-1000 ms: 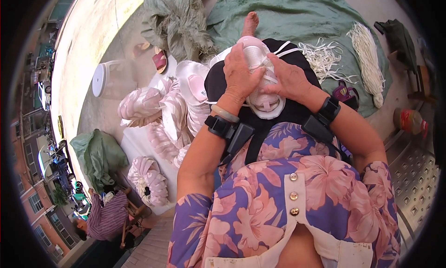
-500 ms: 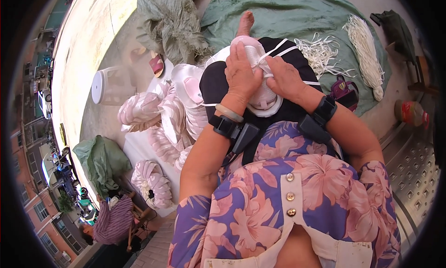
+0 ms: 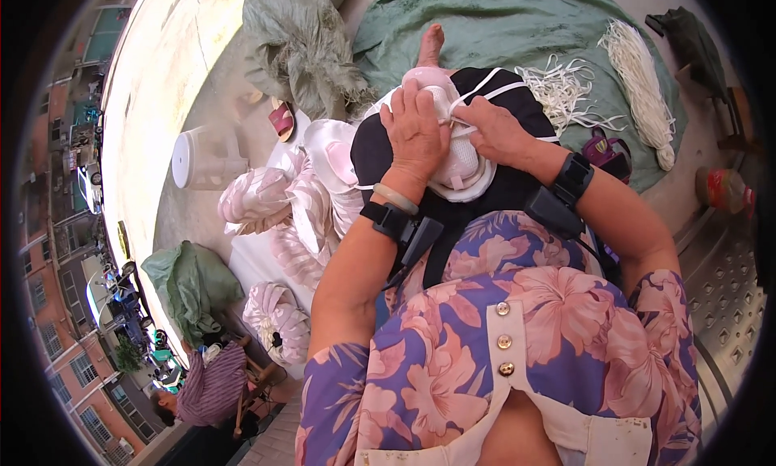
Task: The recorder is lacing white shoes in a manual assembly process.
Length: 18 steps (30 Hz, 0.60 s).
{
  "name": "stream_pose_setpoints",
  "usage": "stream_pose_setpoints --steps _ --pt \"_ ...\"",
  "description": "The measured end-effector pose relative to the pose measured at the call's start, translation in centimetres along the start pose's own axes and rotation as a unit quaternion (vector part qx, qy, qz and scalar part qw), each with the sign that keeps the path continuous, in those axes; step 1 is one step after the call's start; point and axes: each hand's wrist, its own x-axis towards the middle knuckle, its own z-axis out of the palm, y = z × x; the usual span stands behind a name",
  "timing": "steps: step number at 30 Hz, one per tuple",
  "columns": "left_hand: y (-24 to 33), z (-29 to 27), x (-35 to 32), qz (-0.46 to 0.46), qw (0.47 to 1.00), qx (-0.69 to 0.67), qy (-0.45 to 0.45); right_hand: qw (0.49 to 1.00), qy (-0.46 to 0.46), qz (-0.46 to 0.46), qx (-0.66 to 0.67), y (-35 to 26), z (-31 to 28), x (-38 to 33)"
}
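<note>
Left hand (image 3: 416, 130): lies palm down on the white moulded cup (image 3: 461, 155), fingers spread and curved over its far-left side, pressing it and gripping its rim.
Right hand (image 3: 497, 130): comes in from the right, fingers pinched on a white strap (image 3: 493, 90) at the cup's far-right edge; the fingertips are partly hidden, so how tightly they close I cannot tell.
White moulded cup: rests on the person's lap over a black cloth (image 3: 372, 151), in the middle of the scene, under both hands; a pale pink rounded piece (image 3: 432, 78) shows just beyond the left hand's fingers.
White strap: runs from the right hand's fingers up and right across the black cloth.
Wrists: a black band (image 3: 574, 175) on the right wrist, a black band (image 3: 388, 219) and a pale bangle (image 3: 396, 198) on the left.
Pink stacks (image 3: 311, 191): nested pink and white cups piled just left of the lap; another stack (image 3: 279, 320) lies nearer, at lower left.
Green sheet (image 3: 517, 21): spread on the floor at the far side, bearing loose white strips (image 3: 562, 90) and a bundle of white cords (image 3: 643, 78) on the right.
Foot (image 3: 431, 46): bare, on the green sheet beyond the cup.
White tub (image 3: 190, 159): stands on the floor far left, well apart from the hands.
Another person (image 3: 206, 389): in a striped top, at lower left, below the ledge.
</note>
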Motion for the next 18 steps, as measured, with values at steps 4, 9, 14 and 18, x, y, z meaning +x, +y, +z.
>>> stream_pose_setpoints --steps 4,9,14,18 --pt "0.7 -1.4 0.5 0.132 0.990 0.037 0.016 0.999 -0.011 -0.014 0.041 0.5 -0.2 0.8" --pt "2.0 -1.4 -0.3 0.234 0.968 0.053 -0.073 0.994 -0.005 0.008 0.109 2.0 0.9 -0.7" --pt "2.7 -0.9 -1.4 0.200 0.963 0.100 -0.153 0.994 0.007 -0.010 0.106 2.1 1.7 -1.4" --pt "3.0 1.1 -1.0 0.106 0.981 0.054 -0.151 0.988 0.059 -0.011 0.142 2.6 2.7 -1.7"
